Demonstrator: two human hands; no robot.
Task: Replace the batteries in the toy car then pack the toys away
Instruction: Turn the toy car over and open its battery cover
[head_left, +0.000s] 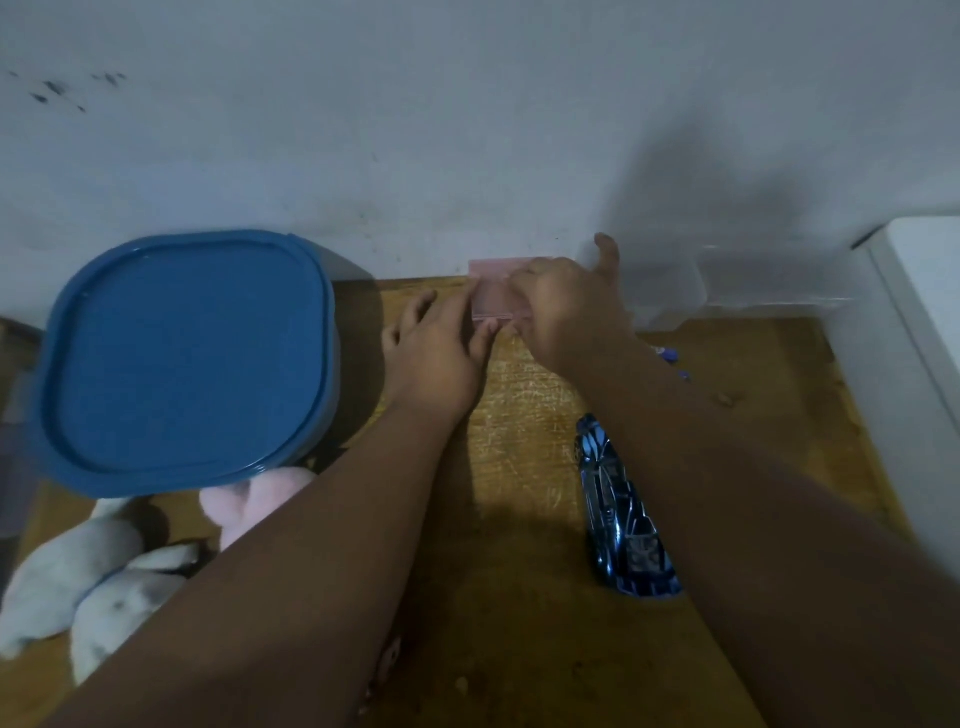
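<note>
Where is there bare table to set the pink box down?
Bare wood lies between your forearms, from the pink box toward you, bordered by the blue toy car on the right. The left is crowded: blue-lidded tub and plush toys.

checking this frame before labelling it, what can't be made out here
Head view, the only one:
- Small pink plastic case: contents hidden by the left hand and right hand.
- Round blue-lidded plastic tub: closed lid hides the inside.
- Shiny blue toy car: right forearm hides one side.
- White plush toy: blurred, partly hidden.
</note>
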